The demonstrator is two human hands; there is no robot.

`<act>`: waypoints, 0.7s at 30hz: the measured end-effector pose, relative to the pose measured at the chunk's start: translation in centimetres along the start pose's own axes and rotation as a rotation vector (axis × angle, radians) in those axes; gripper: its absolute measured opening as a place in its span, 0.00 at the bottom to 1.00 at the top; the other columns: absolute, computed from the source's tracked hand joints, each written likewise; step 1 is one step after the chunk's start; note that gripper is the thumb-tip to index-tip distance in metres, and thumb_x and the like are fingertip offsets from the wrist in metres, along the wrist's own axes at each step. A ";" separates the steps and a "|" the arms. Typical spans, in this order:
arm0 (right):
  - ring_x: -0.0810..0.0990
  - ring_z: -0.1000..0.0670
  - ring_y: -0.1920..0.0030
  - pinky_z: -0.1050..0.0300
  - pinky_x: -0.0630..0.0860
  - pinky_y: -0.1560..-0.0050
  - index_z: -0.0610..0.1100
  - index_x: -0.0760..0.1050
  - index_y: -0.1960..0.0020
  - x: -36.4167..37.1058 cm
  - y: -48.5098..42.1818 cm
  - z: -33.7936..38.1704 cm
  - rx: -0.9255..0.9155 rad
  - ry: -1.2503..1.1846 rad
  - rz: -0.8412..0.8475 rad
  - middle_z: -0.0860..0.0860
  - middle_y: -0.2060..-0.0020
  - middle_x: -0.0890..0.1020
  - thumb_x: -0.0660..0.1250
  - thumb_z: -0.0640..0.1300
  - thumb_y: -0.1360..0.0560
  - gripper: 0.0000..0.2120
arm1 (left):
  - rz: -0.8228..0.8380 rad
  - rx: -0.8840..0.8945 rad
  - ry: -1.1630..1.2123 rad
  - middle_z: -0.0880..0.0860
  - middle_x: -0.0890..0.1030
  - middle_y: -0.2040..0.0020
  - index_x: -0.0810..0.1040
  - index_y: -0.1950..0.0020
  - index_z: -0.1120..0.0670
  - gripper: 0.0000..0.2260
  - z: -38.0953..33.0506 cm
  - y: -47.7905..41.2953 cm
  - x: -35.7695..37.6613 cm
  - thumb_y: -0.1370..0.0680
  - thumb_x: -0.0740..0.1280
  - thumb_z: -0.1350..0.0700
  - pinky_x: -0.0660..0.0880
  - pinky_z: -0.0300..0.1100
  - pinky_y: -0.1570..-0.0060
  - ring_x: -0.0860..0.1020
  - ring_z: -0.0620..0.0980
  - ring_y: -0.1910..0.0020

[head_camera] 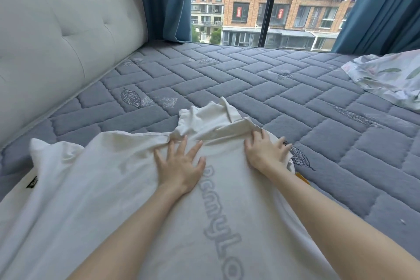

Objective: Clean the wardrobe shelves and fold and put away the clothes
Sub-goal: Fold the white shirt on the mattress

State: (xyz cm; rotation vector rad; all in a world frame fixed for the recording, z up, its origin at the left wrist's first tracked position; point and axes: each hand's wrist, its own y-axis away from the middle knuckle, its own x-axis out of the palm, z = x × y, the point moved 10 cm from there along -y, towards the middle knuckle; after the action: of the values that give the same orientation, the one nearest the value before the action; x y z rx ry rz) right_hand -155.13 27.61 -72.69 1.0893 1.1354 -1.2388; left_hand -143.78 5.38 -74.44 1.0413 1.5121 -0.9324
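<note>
Where faint grey lettering, not clearly readable, runs down it, the white shirt (109, 200) lies on the mattress (250, 79) under both hands: left hand (180, 167) flat, fingers spread; right hand (264, 151) spread, pressing near the collar (213, 118).

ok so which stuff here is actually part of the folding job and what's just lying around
Part of the job:
- white shirt, spread on the mattress
- left hand, flat on the shirt
- right hand, pressing near the collar

Just lying about:
- leaf-print fabric at the far right of the mattress
- headboard
- blue curtains
</note>
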 end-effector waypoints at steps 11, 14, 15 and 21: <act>0.71 0.44 0.35 0.48 0.64 0.37 0.48 0.76 0.37 -3.8 -6.1 6.6 -0.231 -0.182 -0.158 0.47 0.39 0.78 0.61 0.60 0.23 0.22 | -0.242 0.070 0.018 0.41 0.59 0.23 0.62 0.28 0.33 0.32 0.3 -2.4 -1.3 0.30 0.39 0.36 0.57 0.50 0.35 0.59 0.50 0.31; 0.73 0.44 0.37 0.48 0.64 0.37 0.47 0.77 0.40 -2.6 -7.7 7.1 -0.146 -0.132 -0.119 0.47 0.42 0.80 0.63 0.64 0.27 0.25 | -0.283 0.071 0.045 0.44 0.58 0.23 0.67 0.29 0.36 0.28 0.7 -3.5 -1.8 0.27 0.43 0.38 0.54 0.50 0.36 0.60 0.52 0.31; 0.73 0.44 0.38 0.48 0.64 0.38 0.47 0.78 0.42 -2.5 -8.1 7.4 -0.137 -0.098 -0.139 0.47 0.43 0.80 0.64 0.64 0.27 0.24 | -0.299 0.057 0.055 0.46 0.59 0.23 0.69 0.30 0.37 0.27 1.0 -4.0 -1.9 0.26 0.44 0.39 0.55 0.50 0.36 0.61 0.53 0.32; 0.76 0.45 0.42 0.48 0.64 0.38 0.49 0.81 0.49 -3.4 -9.5 6.9 -0.131 -0.254 -0.304 0.49 0.49 0.83 0.59 0.51 0.22 0.13 | -0.308 -0.095 0.211 0.50 0.66 0.26 0.71 0.33 0.34 0.17 3.4 -7.1 -1.9 0.19 0.52 0.40 0.59 0.50 0.35 0.65 0.56 0.36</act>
State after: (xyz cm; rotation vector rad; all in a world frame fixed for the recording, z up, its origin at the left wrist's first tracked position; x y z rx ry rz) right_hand -164.34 20.82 -68.38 0.6552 1.1937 -1.4692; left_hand -149.21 -0.37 -72.87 0.8741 1.9131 -0.9722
